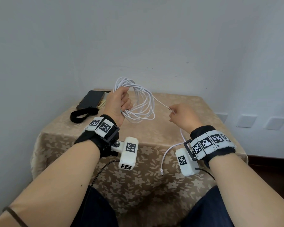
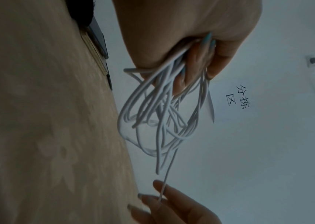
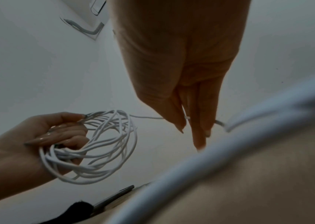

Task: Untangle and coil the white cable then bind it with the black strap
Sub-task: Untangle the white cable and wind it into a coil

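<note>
My left hand (image 1: 121, 104) grips a bundle of several loops of the white cable (image 1: 142, 102) above the table, fingers curled round the strands (image 2: 171, 97). One strand runs from the coil to my right hand (image 1: 179, 114), which pinches it between thumb and fingers (image 3: 196, 121). The cable's free tail (image 1: 166, 154) hangs below my right wrist, its plug end near the table's front. The black strap (image 1: 82, 114) lies in a loop on the table at the back left, apart from both hands.
A dark phone (image 1: 91, 99) lies on a thin book at the table's back left corner, beside the strap. A beige flowered cloth (image 1: 138, 177) covers the small table, which stands against a pale wall (image 1: 138, 38). A thin black wire (image 1: 98, 174) runs from the left wrist camera.
</note>
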